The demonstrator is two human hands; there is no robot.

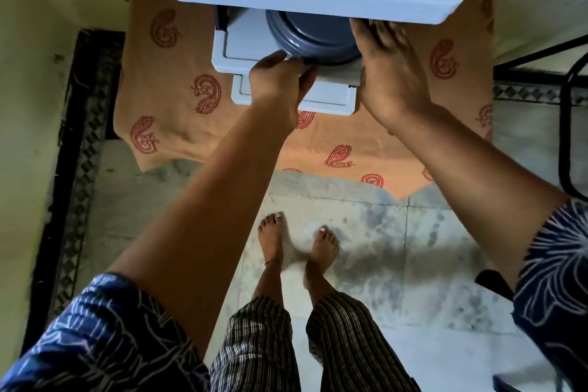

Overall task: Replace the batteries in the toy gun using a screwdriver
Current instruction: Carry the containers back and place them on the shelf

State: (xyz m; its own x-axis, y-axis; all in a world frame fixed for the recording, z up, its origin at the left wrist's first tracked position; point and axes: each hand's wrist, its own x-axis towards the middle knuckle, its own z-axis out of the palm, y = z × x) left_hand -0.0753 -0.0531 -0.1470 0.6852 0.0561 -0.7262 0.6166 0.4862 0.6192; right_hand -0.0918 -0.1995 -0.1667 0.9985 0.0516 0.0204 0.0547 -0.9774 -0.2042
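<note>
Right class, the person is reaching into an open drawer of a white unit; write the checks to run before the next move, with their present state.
1. Drawer pulled out: ok.
2. Left hand grips the grey round container: ok.
3. Right hand flat against the container's side: ok.
4. Toy gun in view: not ok.
5. Screwdriver in view: not ok.
6. Container's contents: cannot tell.

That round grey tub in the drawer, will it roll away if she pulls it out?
Probably not: the round grey plastic tub seems to sit flat in the white drawer. It looks stiff and smooth, maybe slippery. Both hands, left and right, touch it.
</note>
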